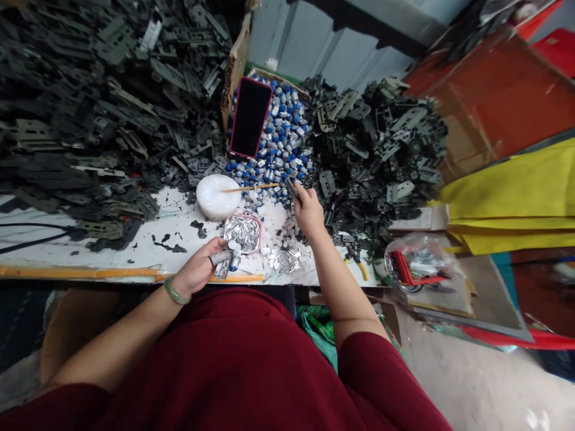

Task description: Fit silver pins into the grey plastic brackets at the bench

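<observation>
My left hand (pixel 197 267) is closed around a grey metal hinge-like part (pixel 221 257), which has a white-and-blue piece at its end, just above the bench's front edge. Farther forward, my right hand (pixel 309 211) pinches a small dark metal piece (pixel 291 188) beside the heap of blue-and-white small cylinders (pixel 287 129). Between the hands lies a pink-rimmed dish (pixel 259 233) full of small silver pins. Behind it stands a round white tub (pixel 213 200) of white paste, with a thin wooden stick (pixel 258 187) resting across it.
Dark metal parts are heaped at the left (pixel 148 102) and right (pixel 377 143). A phone (pixel 250 117) leans on the cylinders. Loose silver pins (pixel 287 261) and yellow-handled pliers (pixel 362 269) lie near the front edge. A plastic bag (pixel 417 263) sits at the right.
</observation>
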Demonstrator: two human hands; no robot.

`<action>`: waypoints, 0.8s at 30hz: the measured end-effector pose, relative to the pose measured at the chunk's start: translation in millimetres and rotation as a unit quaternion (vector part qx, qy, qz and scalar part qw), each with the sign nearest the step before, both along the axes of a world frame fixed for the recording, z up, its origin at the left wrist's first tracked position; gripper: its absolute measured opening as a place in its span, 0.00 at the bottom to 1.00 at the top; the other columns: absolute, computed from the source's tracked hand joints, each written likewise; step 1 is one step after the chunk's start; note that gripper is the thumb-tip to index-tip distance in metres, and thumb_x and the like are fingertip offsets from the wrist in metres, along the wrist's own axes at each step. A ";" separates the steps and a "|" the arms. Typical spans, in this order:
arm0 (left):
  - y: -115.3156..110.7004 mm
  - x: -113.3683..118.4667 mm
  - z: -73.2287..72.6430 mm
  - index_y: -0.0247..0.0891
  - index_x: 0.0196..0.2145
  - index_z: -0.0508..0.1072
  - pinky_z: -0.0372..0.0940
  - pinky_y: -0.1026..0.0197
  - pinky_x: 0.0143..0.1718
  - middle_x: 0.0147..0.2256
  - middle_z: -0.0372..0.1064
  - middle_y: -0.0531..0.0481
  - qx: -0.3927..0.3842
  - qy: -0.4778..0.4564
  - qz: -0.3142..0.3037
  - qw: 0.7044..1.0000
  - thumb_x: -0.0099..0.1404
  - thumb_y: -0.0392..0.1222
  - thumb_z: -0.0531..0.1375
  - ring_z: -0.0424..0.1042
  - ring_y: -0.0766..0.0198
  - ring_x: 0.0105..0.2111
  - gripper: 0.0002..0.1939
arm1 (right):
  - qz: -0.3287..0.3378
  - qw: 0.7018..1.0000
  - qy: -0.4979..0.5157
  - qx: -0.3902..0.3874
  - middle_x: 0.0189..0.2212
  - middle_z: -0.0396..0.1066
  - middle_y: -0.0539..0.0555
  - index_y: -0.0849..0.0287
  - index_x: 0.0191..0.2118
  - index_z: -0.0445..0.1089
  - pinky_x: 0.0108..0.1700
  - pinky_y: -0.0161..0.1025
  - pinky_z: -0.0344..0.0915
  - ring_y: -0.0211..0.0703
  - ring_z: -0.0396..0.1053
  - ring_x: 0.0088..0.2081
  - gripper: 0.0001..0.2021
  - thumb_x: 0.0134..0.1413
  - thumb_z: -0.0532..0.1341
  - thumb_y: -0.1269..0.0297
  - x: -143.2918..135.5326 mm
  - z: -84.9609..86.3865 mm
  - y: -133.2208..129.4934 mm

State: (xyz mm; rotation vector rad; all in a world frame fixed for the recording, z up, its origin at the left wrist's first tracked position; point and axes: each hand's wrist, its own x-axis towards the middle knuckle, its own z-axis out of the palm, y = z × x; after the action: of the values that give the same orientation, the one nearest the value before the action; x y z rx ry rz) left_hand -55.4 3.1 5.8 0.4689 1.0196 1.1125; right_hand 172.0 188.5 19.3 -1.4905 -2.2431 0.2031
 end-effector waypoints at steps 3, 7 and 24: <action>0.3 3.8 -1.0 0.36 0.35 0.69 0.62 0.65 0.30 0.25 0.70 0.54 0.008 0.013 0.006 1.000 0.50 0.42 0.66 0.68 0.67 0.26 0.15 | -0.002 0.997 0.076 0.001 0.38 0.69 0.58 0.58 0.52 0.67 0.46 0.45 0.65 0.47 0.67 0.41 0.18 0.56 0.55 0.64 9.4 9.2 -14.6; -1.2 7.3 -1.4 0.36 0.35 0.68 0.61 0.65 0.29 0.26 0.70 0.53 0.018 0.030 0.000 0.999 0.51 0.43 0.65 0.67 0.67 0.26 0.15 | 0.012 0.947 0.285 -0.148 0.33 0.71 0.53 0.59 0.43 0.69 0.38 0.40 0.68 0.39 0.67 0.32 0.15 0.50 0.62 0.57 7.6 23.2 -35.7; -15.1 15.2 3.6 0.38 0.39 0.66 0.65 0.60 0.37 0.33 0.72 0.51 0.071 0.106 -0.074 0.989 0.53 0.43 0.65 0.71 0.62 0.33 0.17 | 0.181 0.867 0.257 -0.387 0.28 0.65 0.48 0.60 0.32 0.69 0.35 0.35 0.61 0.35 0.62 0.30 0.15 0.42 0.67 0.55 -49.1 4.6 -107.7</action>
State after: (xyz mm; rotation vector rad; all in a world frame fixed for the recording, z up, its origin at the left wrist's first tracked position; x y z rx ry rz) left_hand -40.3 -11.9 9.5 0.7784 1.0750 1.0206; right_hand 122.9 80.8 23.9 -1.0924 -2.0250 1.5714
